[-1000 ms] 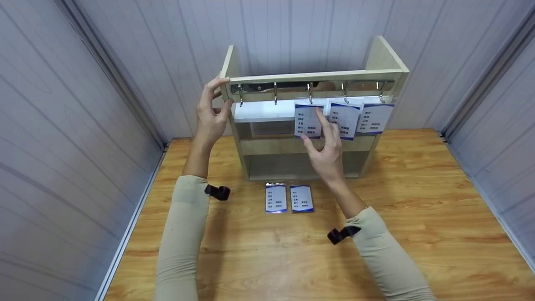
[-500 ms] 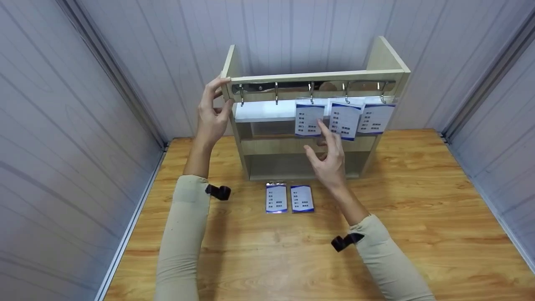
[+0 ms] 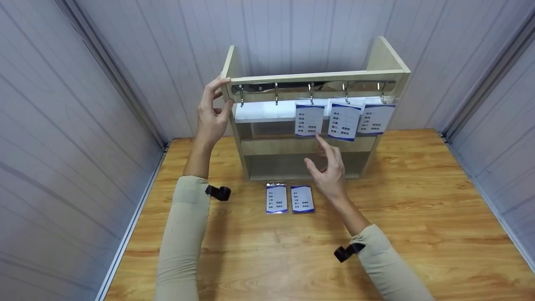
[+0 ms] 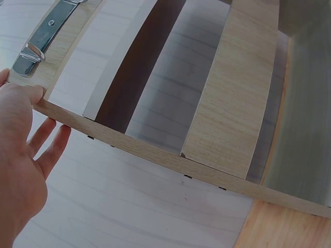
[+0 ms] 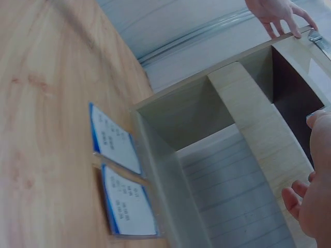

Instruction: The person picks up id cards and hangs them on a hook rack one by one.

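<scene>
My left hand [image 3: 212, 113] grips the upper left side panel of a light wooden shelf unit [image 3: 267, 146]; in the left wrist view, thumb and fingers lie on either side of the panel edge [image 4: 155, 155]. Three badge cards with blue borders hang from hooks on the metal hook rail [image 3: 330, 86]: a middle card [image 3: 308, 119], a second card [image 3: 345, 121] and a right-hand card [image 3: 376, 119]. Just below the middle card is my right hand [image 3: 330, 167], its index finger extended near the card's lower edge, holding nothing. Whether the fingertip touches the card I cannot tell.
Two more cards lie side by side on the wood-grain surface before the shelf, a left card [image 3: 276, 199] and a right card [image 3: 302, 199]. Two hooks at the rail's left, one of them a bare hook [image 3: 276, 94], carry no card. Ribbed pale walls [image 3: 309, 33] stand around.
My right hand has moved down from the face of the middle hanging card to below its lower edge. The left hand and the cards stay in place.
</scene>
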Action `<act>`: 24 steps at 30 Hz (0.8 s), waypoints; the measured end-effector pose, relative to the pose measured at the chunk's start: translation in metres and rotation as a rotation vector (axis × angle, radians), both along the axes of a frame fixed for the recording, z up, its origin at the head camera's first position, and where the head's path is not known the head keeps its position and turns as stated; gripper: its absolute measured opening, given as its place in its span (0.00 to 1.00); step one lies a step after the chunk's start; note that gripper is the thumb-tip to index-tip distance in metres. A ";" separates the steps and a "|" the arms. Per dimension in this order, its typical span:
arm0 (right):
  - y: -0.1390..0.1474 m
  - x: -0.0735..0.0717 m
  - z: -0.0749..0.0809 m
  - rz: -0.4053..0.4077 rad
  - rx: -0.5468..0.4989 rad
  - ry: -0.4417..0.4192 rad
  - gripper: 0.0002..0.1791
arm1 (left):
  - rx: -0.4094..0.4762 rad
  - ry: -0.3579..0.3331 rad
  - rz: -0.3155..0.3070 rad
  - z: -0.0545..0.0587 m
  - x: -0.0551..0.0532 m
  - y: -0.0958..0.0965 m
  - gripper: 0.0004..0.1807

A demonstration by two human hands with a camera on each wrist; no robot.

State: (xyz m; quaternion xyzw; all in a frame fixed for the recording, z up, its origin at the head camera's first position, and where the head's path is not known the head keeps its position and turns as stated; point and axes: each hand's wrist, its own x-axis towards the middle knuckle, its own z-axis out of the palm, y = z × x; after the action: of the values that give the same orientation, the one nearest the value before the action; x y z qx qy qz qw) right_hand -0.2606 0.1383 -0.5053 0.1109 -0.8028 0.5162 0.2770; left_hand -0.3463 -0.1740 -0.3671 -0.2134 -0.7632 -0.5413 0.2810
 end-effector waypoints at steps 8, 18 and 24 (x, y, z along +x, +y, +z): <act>0.001 0.004 -0.013 -0.018 0.037 -0.009 0.39 | -0.012 -0.008 0.008 0.000 0.000 0.000 0.26; -0.001 0.011 -0.020 0.016 0.094 -0.088 0.39 | 0.001 -0.021 -0.010 0.001 0.001 0.000 0.26; -0.002 0.014 -0.029 0.024 0.132 -0.109 0.40 | 0.004 -0.022 -0.003 0.000 0.001 0.000 0.26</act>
State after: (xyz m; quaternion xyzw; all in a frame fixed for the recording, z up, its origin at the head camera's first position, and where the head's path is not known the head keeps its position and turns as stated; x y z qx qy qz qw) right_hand -0.2470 0.1364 -0.5339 0.1104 -0.8475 0.4708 0.2189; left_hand -0.3454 -0.1744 -0.3669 -0.2083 -0.7649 -0.5454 0.2722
